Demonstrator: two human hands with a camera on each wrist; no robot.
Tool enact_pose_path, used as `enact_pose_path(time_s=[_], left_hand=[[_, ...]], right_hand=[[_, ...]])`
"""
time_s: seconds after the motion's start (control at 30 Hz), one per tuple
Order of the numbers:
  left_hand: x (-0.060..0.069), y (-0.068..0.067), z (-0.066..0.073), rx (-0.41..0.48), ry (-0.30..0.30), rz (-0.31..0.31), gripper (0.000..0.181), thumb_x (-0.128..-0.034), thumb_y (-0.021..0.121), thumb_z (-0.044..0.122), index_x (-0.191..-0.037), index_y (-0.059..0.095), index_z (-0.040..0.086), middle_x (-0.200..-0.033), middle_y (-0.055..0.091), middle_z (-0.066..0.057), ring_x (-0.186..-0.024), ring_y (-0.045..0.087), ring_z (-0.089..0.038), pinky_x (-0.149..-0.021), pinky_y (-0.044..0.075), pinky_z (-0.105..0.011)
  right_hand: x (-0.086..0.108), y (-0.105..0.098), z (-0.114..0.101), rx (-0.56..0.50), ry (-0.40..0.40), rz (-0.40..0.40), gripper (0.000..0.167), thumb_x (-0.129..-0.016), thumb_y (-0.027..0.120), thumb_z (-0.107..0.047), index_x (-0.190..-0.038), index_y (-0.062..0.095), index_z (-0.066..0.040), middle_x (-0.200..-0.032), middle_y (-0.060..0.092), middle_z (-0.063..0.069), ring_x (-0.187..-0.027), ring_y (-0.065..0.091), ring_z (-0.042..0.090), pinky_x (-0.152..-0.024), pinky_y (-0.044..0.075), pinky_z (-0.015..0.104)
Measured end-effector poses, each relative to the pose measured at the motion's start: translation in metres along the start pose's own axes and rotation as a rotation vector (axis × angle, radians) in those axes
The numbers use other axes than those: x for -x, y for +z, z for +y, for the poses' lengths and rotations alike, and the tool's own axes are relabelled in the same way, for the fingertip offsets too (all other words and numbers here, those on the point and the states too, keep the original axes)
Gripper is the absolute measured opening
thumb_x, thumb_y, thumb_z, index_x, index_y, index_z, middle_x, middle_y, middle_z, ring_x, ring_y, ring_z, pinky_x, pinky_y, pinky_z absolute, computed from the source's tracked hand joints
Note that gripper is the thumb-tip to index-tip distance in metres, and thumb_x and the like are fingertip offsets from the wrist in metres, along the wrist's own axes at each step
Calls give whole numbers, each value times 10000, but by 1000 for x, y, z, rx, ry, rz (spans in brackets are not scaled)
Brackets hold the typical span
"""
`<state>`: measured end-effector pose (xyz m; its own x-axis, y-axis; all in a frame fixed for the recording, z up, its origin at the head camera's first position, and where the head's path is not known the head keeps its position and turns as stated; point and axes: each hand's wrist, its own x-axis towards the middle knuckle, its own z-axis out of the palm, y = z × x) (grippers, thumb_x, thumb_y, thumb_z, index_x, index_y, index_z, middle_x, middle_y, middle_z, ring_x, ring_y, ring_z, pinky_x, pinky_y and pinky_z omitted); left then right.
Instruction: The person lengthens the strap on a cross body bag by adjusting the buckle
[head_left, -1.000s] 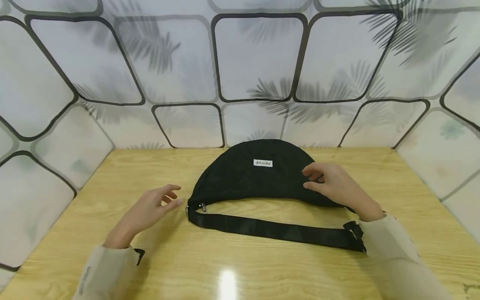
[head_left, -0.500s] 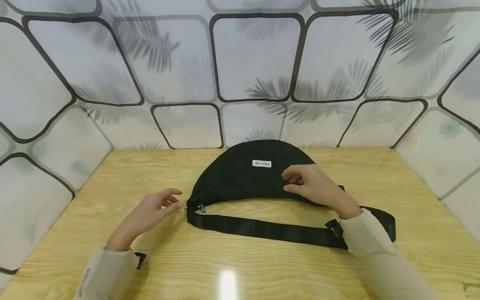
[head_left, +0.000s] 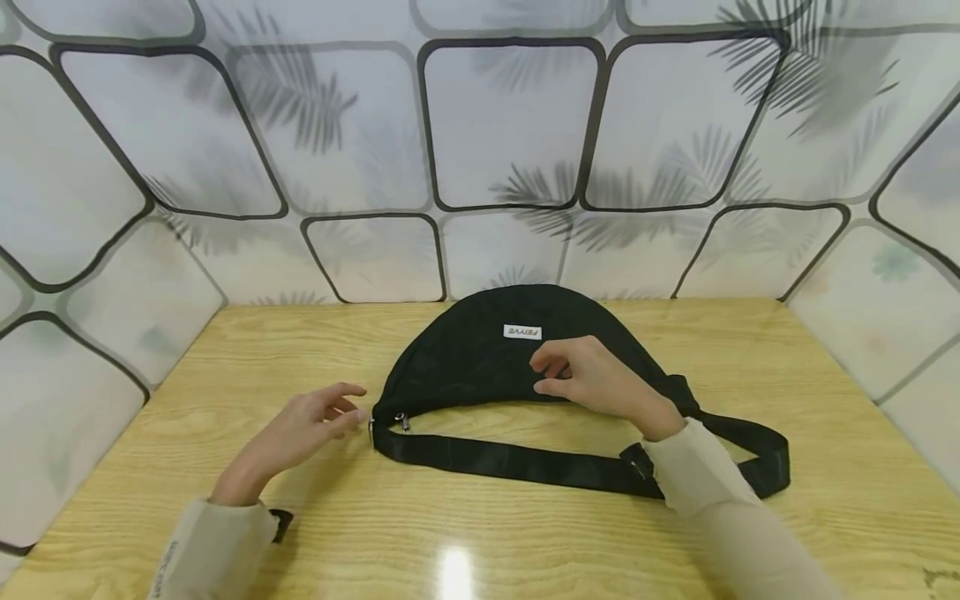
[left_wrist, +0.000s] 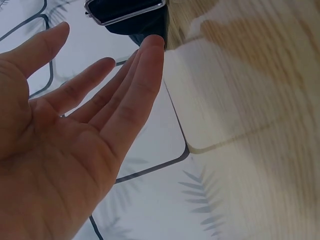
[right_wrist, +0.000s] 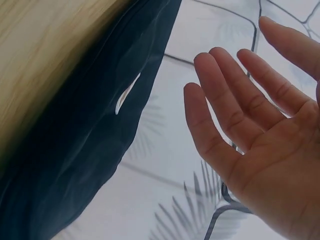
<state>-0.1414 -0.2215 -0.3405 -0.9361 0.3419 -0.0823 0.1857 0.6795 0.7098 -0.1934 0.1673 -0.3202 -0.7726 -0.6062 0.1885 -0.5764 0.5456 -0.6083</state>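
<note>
A black half-moon waist bag (head_left: pixel 465 358) with a small white label (head_left: pixel 522 332) lies on the table, its curved side toward the back wall. Its black strap (head_left: pixel 510 460) runs along the near side and loops out at the right. At the bag's left end sit a metal ring and a zipper pull (head_left: pixel 403 422). My left hand (head_left: pixel 300 433) is just left of that end, fingers relaxed and holding nothing; in the left wrist view the metal buckle (left_wrist: pixel 130 12) shows beyond the fingertips. Over the bag's right half hovers my right hand (head_left: pixel 600 379), loosely bent and holding nothing; the right wrist view shows a gap to the bag (right_wrist: pixel 100 120).
The light wood table (head_left: pixel 360 533) reaches back to a patterned cloth wall (head_left: pixel 510 125), with further walls at left and right. A bright light reflection lies on the table near the front.
My right hand has moved left across the bag, uncovering the strap loop at the right. The left hand has hardly moved, and the bag stays in place.
</note>
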Motion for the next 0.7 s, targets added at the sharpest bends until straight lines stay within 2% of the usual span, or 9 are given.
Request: enact_pose_path(time_s=[0.23,0.37,0.5,0.7], left_hand=[[2,2,-2,52,-19,-23,491,-1045,601,231,-1396,500,-98,-1082,703,-144,-863,691,-204,-770,561,-417],[3,2,-3,125,-19,-32,493,-1056,584,216,-1403,478,-117,-1077,692,-152,-911,694,-239,-772,575,-383],[2,2,-2,194,-19,-50,492,-1067,562,204,-1408,457,-134,-1050,689,-155,-933,689,-267,-781,581,-375],[0,3,-2,244,-44,-59,500,-1069,556,188,-1416,432,-151,-1020,694,-162,-929,685,-278,-776,583,-367]], right_hand=[[-12,11,-6,-70,-59,-30,227,-907,759,-42,-1104,702,54,-988,730,135,-843,691,177,-765,566,325],[-17,19,-8,-87,-104,-42,230,-904,755,-27,-1108,691,58,-999,714,157,-843,691,187,-765,568,298],[-20,24,-12,-111,-114,-66,218,-913,746,-37,-1102,691,56,-999,707,155,-844,684,184,-761,563,289],[-26,29,-16,-139,-107,-102,196,-923,744,-54,-1086,698,45,-991,708,134,-832,667,149,-762,553,279]])
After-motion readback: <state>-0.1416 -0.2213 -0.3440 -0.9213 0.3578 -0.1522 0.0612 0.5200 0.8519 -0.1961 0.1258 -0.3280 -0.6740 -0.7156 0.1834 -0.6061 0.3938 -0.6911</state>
